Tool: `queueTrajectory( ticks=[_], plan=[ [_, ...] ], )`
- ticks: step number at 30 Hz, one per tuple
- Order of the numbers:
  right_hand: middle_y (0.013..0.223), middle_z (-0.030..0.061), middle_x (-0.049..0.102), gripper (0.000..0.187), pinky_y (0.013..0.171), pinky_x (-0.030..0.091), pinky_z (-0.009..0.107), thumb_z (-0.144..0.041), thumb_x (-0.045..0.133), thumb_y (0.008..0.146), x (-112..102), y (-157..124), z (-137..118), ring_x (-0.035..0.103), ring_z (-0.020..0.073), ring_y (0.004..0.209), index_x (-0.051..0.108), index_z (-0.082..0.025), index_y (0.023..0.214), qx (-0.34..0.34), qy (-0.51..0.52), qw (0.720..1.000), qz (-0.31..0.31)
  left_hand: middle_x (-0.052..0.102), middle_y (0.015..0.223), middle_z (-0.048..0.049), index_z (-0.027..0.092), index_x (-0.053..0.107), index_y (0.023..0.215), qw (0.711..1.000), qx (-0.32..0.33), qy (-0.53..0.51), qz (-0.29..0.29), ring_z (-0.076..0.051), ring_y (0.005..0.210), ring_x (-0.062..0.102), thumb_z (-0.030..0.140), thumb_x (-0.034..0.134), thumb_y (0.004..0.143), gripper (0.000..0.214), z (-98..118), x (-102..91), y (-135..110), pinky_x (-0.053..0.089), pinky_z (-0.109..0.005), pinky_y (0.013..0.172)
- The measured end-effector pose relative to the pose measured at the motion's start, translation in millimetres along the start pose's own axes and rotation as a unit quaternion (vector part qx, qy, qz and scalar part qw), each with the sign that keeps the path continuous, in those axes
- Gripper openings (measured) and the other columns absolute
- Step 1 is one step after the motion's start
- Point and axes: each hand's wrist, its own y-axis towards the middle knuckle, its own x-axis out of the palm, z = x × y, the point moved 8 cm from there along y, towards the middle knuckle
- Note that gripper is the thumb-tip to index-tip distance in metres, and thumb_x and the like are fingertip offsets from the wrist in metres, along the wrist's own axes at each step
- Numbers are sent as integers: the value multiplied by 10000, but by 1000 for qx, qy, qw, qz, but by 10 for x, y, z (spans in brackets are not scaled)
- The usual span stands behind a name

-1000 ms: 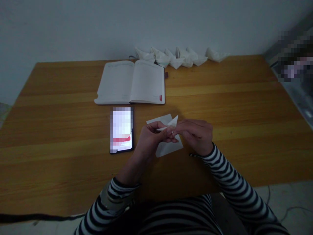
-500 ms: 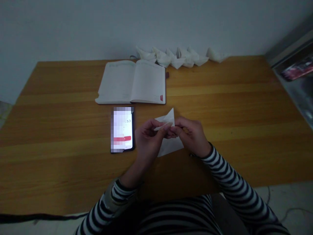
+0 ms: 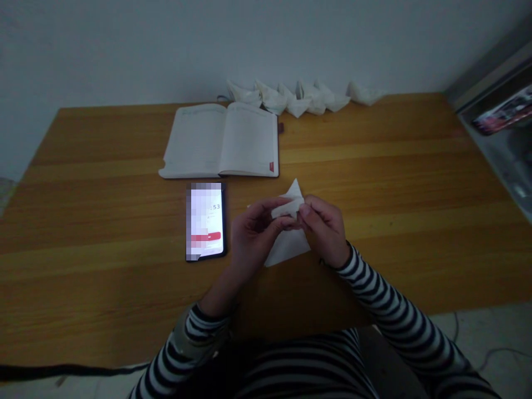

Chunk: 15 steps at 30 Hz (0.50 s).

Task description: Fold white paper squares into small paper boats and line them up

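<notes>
A small piece of folded white paper [image 3: 287,208] is held up between both hands over the table. My left hand [image 3: 255,233] pinches its left and lower side between thumb and fingers. My right hand [image 3: 326,227] grips the right end, thumb on top and fingers curled. A pointed tip of the paper rises above the fingers. Beneath the hands lies a flat white sheet [image 3: 287,248], partly covered by them. Just left of my left hand is a lit phone [image 3: 214,221], lying screen up.
An open notebook [image 3: 249,138] lies behind the phone. Several folded white paper shapes [image 3: 297,102] stand in a row along the wall, with one more paper shape [image 3: 366,94] a little to the right. The wooden table [image 3: 394,221] ends at a front edge by my body.
The folded paper has turned in my fingers, so a flat band now faces me instead of the tall triangular flap. My right thumb has shifted slightly up and right.
</notes>
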Motion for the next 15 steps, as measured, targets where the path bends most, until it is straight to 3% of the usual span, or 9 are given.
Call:
queueTrajectory(
  ticks=[5, 9, 15],
  plan=[
    [585, -46, 385, 397, 502, 313, 255, -447, 479, 986, 61, -9, 60, 366, 111, 529, 472, -215, 664, 36, 44, 998, 6, 792, 871, -37, 212, 795, 856, 997, 27, 38, 61, -181, 816, 745, 285, 825, 721, 156, 30, -116, 29, 612, -283, 791],
    [589, -47, 406, 397, 518, 325, 255, -442, 475, 989, 119, -31, 77, 389, 106, 535, 467, -212, 665, 31, 24, 999, 11, 793, 829, -29, 214, 792, 807, 993, -18, -4, 118, -149, 730, 740, 297, 844, 697, 147, -97, -172, 20, 614, -267, 741],
    [582, -55, 385, 400, 513, 303, 253, -417, 490, 986, 168, -54, 152, 355, 99, 524, 453, -208, 647, 42, 33, 998, 32, 780, 749, -19, 193, 779, 928, 986, -73, -48, 144, -109, 619, 720, 331, 836, 711, 264, -221, -187, 0, 615, -230, 689]
  ],
)
